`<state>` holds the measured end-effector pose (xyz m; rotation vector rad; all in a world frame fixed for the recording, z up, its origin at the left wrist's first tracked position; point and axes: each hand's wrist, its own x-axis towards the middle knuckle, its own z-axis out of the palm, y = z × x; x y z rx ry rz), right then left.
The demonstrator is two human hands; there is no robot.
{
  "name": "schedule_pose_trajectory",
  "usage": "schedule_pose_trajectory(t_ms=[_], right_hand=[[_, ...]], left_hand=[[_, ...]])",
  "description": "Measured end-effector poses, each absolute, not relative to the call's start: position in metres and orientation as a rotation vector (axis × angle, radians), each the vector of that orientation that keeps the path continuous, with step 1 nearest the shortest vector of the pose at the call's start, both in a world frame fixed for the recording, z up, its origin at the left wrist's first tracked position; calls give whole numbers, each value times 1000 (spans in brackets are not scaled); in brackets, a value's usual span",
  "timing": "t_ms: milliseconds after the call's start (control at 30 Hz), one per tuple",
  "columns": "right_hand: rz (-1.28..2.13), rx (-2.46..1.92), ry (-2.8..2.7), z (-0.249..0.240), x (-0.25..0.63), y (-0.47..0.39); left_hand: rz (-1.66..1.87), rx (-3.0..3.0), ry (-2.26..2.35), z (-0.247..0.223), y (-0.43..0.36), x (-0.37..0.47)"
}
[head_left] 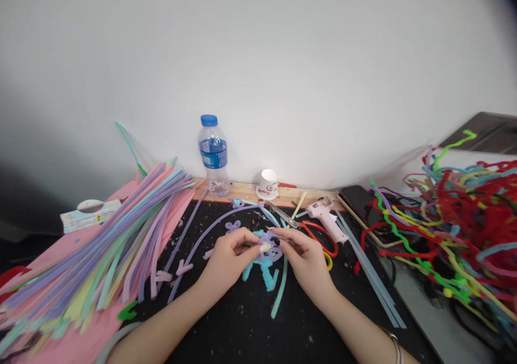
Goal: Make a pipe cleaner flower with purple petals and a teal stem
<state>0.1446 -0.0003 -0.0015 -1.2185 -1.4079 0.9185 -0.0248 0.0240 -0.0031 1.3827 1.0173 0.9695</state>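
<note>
Both my hands meet over the black mat [250,326], at a small pipe-cleaner figure [265,270] in purple and turquoise. My left hand [231,253] pinches its left side, with a small pale yellow piece near the thumb tip. From the right, my right hand [306,261] pinches the figure's purple part beside a small black piece. Turquoise strands hang down below the fingers. A mint pipe cleaner [279,294] lies just right of them. My fingertips hide part of the figure.
Pipe cleaners [109,251] pile at left. Behind stand a water bottle [213,156] and paper cup [268,184]. Red-handled scissors [319,235], a pink glue gun [328,221], glue sticks [374,278], a phone [363,205] and a tangled colourful heap [472,218] are at right.
</note>
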Motion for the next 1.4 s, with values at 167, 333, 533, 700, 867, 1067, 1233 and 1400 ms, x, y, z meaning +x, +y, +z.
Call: schedule_pose_trajectory(t_ms=[167, 333, 533, 700, 867, 1067, 1233, 1400], right_hand=[[828, -1201, -1514, -1, 147, 1], [757, -1161, -1617, 1, 146, -1], [778, -1085, -1700, 5, 147, -3], [722, -1069, -1826, 4, 147, -3], [662, -1057, -1840, 0, 146, -3], [661, -1100, -1738, 0, 145, -6], [715, -1083, -1683, 0, 144, -5], [747, -1112, -1682, 1, 143, -4]], left_hand=[[865, 1539, 1015, -1, 25, -27], [789, 1783, 1057, 1, 26, -28], [787, 1802, 1017, 2, 25, -28], [815, 1780, 1070, 1, 24, -28], [832, 1780, 1053, 0, 23, -27], [834, 1805, 1017, 3, 23, -27], [828, 1812, 1028, 2, 22, -27], [837, 1838, 1019, 1, 24, -27]])
